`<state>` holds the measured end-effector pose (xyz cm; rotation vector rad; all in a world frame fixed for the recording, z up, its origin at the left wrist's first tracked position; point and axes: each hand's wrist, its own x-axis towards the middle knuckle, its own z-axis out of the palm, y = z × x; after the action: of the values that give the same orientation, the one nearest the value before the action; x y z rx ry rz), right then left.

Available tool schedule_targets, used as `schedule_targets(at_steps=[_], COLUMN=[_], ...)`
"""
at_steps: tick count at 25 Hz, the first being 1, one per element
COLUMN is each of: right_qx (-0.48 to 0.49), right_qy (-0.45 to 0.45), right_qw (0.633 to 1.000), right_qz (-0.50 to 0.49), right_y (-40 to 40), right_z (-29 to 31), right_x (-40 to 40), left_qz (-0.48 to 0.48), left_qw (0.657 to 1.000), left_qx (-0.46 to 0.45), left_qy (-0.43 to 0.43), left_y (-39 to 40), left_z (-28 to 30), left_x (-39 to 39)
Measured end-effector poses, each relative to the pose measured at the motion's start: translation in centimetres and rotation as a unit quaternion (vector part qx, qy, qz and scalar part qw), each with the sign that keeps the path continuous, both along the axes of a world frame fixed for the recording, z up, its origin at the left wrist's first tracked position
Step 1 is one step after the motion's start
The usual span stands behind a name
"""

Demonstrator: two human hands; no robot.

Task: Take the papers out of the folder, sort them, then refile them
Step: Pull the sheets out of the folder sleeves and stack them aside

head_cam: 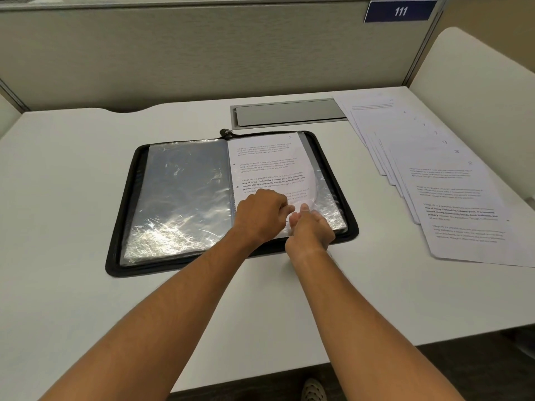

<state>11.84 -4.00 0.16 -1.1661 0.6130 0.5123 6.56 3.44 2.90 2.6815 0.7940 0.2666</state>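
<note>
Head view: folder (121, 227) open flat, spine running away from viewer.

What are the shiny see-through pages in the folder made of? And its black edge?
The pages look like thin clear plastic: glossy, crinkled, catching glare. The black edge of the folder looks like matte fabric or soft leatherette with a zipper; which one is hard to tell.

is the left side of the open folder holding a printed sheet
No: the left sleeve of the folder shows only shiny clear plastic, while the one printed sheet lies on the right side.
</note>
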Motion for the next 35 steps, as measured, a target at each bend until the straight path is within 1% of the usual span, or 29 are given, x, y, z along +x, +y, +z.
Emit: schedule_targets(at_steps=[5, 11, 13, 16, 18, 21, 22, 24, 26, 28, 30, 33, 35], right_qx=[-0.045, -0.073, -0.073, -0.092, -0.111, -0.129, -0.127, -0.113, -0.065, -0.008, 0.021, 0.019, 0.044], right_qy=[-0.028, -0.06, -0.06, -0.062, -0.066, -0.079, -0.082, -0.083, -0.067, -0.038, -0.032, -0.05, -0.066], right_qw=[0.998, 0.995, 0.995, 0.994, 0.991, 0.988, 0.988, 0.99, 0.995, 0.999, 0.998, 0.997, 0.995], right_qz=[0.024, 0.013, 0.015, 0.02, 0.023, 0.029, 0.025, -0.014, -0.039, 0.005, 0.058, 0.052, 0.053], right_y=[0.1, -1.1, -1.9, -3.5, -4.8, -7.3, -8.1, -9.5, -10.1, -9.7, -8.9, -8.8, -9.8], right_z=[0.3, 0.5, 0.6, 1.2, 1.5, 1.7, 1.7, 1.6, 1.3, 1.1, 0.7, 1.0, 2.6], right_x=[0.6, -1.3, -2.4, -4.1, -5.0, -6.4, -6.8, -7.5, -8.3, -9.6, -10.7, -11.2, -11.4], left_qz=[-0.001, -0.007, -0.013, -0.021, -0.01, 0.021, 0.033, 0.057, 0.075, 0.082, 0.079, 0.065, 0.061], left_qw=[1.0, 1.0, 1.0, 1.0, 0.999, 0.999, 0.999, 0.998, 0.997, 0.996, 0.995, 0.994, 0.994], left_qx=[0.011, 0.016, 0.006, 0.007, 0.013, 0.019, 0.014, -0.005, -0.022, -0.038, -0.054, -0.07, -0.068], left_qy=[0.002, 0.0, 0.001, -0.02, -0.034, -0.015, -0.007, 0.004, 0.014, 0.026, 0.04, 0.058, 0.067], left_y=[-0.1, -0.4, -0.8, -1.2, -1.0, -0.4, -0.4, -0.1, 0.0, 0.0, -0.1, -0.1, -0.4], left_z=[0.1, -0.1, -0.3, -0.6, -0.7, -1.3, -1.5, -2.1, -2.7, -3.2, -3.5, -3.8, -4.0], left_x=[-0.1, -1.0, -1.9, -3.9, -5.3, -7.7, -8.5, -9.9, -11.0, -11.9, -12.7, -13.5, -14.0])
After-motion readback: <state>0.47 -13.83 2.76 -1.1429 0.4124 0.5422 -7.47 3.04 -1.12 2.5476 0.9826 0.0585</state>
